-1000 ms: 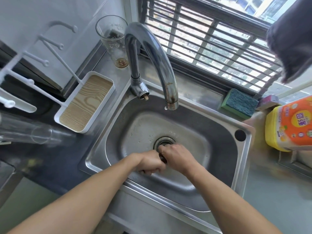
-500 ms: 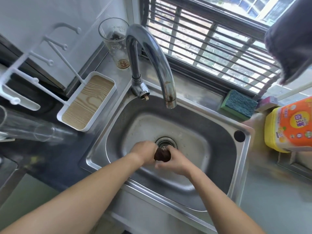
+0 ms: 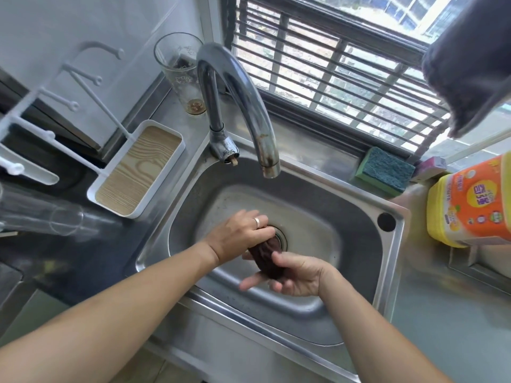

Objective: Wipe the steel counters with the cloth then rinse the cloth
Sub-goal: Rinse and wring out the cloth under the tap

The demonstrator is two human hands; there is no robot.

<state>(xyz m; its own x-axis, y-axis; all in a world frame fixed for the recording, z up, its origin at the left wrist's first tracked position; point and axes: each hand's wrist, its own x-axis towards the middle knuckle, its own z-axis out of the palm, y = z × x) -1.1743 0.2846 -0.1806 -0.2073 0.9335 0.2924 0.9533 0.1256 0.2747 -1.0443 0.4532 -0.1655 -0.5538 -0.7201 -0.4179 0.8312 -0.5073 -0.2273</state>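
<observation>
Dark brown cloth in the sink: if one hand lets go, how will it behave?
The dark brown cloth is twisted into a roll between left hand and right hand, so it is probably soft and floppy. Released, it would likely droop and unwind. It may be wet, so heavier than it looks.

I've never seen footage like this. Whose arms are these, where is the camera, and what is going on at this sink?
No machine here: a person wears a wide-angle camera on the head, looking down, so the arms reach in from the bottom of the picture. The left hand, wearing a ring, and the right hand both grip a dark brown cloth, bunched up over the drain of a steel sink. It looks like wringing. No water is visibly running from the faucet. Around the sink stand a drinking glass, a white tray with a wood-look base, a green sponge and a yellow-and-orange detergent bottle. A dark towel hangs top right.
</observation>
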